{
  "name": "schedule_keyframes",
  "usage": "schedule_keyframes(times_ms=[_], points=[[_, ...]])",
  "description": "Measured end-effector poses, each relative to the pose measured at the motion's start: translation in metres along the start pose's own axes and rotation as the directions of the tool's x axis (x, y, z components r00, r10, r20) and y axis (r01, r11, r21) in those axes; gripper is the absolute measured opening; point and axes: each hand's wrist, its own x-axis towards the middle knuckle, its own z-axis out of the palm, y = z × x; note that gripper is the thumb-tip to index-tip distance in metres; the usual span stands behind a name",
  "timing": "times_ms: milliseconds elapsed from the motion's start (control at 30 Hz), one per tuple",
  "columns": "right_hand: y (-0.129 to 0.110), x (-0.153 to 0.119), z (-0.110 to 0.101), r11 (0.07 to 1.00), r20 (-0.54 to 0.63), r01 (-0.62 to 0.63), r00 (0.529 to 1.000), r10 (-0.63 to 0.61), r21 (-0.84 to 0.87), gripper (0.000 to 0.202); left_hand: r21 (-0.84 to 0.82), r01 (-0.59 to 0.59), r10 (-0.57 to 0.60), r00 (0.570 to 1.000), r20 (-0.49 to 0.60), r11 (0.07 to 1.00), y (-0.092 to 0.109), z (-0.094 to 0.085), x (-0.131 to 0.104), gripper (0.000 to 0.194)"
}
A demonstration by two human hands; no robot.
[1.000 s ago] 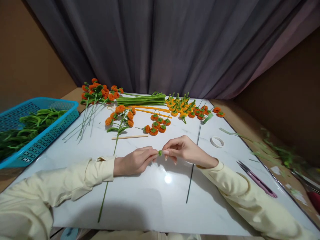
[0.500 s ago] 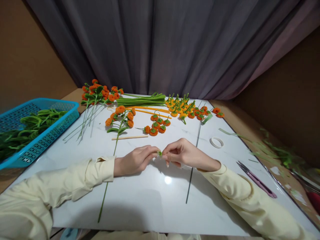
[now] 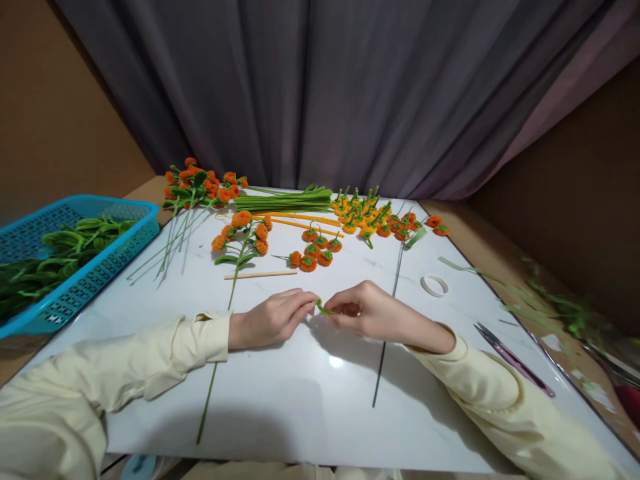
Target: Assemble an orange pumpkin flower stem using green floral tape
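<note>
A short green fuzzy strip, like pipe cleaner [image 3: 324,309], spans the gap between my two hands over the white board. My left hand [image 3: 277,319] pinches one end, its fingers closed together. With thumb and fingers my right hand [image 3: 367,310] grips the other end. Just beyond lie small orange pumpkin-like heads [image 3: 311,252] with green tops. Left of them is a stem with orange heads and leaves [image 3: 240,243], its long stalk running under my left wrist. A thin wooden stick [image 3: 260,275] lies near it. Beneath my right forearm passes a dark thin rod [image 3: 385,353].
A blue basket [image 3: 147,223] of green leaves stands left. Along the back are finished orange stems [image 3: 193,187], green pipe cleaners [image 3: 285,201], orange strips [image 3: 305,223] and yellow heads [image 3: 360,213]. At right lie a white tape ring [image 3: 435,285], pink-handled scissors [image 3: 520,367] and green scraps [image 3: 565,310].
My right hand has drawn slightly right and its grip has shifted. More of the green strip now shows between my hands. My left hand has hardly moved.
</note>
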Motion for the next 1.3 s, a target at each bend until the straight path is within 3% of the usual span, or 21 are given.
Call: schedule_keyframes(times_ms=[167, 300, 367, 633, 800, 1000, 1100, 1300], points=[[-0.004, -0.004, 0.005, 0.917, -0.028, 0.179, 0.979, -0.202, -0.357, 0.021, 0.038, 0.021, -0.024, 0.997, 0.079, 0.999, 0.0, 0.0, 0.0, 0.017], [-0.003, -0.006, 0.004, 0.87, 0.018, 0.272, 0.957, -0.29, -0.41, 0.023, 0.052, -0.052, 0.043, 0.985, 0.167, 0.997, 0.001, -0.001, 0.0, 0.018], [-0.001, -0.005, 0.001, 0.873, 0.029, 0.291, 0.952, -0.304, -0.39, 0.024, 0.031, -0.066, 0.06, 0.984, 0.169, 0.997, 0.002, -0.002, 0.0, 0.018], [0.012, 0.004, -0.009, 0.951, -0.017, 0.249, 0.966, -0.257, -0.185, 0.021, -0.143, 0.058, -0.032, 0.984, 0.177, 0.988, 0.008, -0.002, 0.0, 0.015], [0.01, 0.006, -0.009, 0.937, -0.065, 0.277, 0.953, -0.296, -0.211, 0.024, -0.152, 0.073, -0.049, 0.987, 0.152, 0.986, 0.007, -0.002, 0.0, 0.014], [0.008, 0.006, -0.005, 0.96, -0.108, 0.255, 0.958, -0.267, -0.114, 0.025, -0.144, 0.079, -0.058, 0.988, 0.142, 0.986, 0.005, -0.002, 0.0, 0.014], [0.008, 0.006, -0.001, 0.976, -0.093, 0.217, 0.972, -0.215, 0.01, 0.027, -0.138, 0.06, -0.041, 0.99, 0.138, 0.989, 0.006, -0.002, -0.001, 0.014], [0.004, 0.005, 0.006, 0.951, 0.016, 0.013, 1.0, -0.018, 0.308, 0.036, -0.07, -0.035, 0.039, 0.997, 0.069, 0.997, 0.005, -0.001, -0.001, 0.013]])
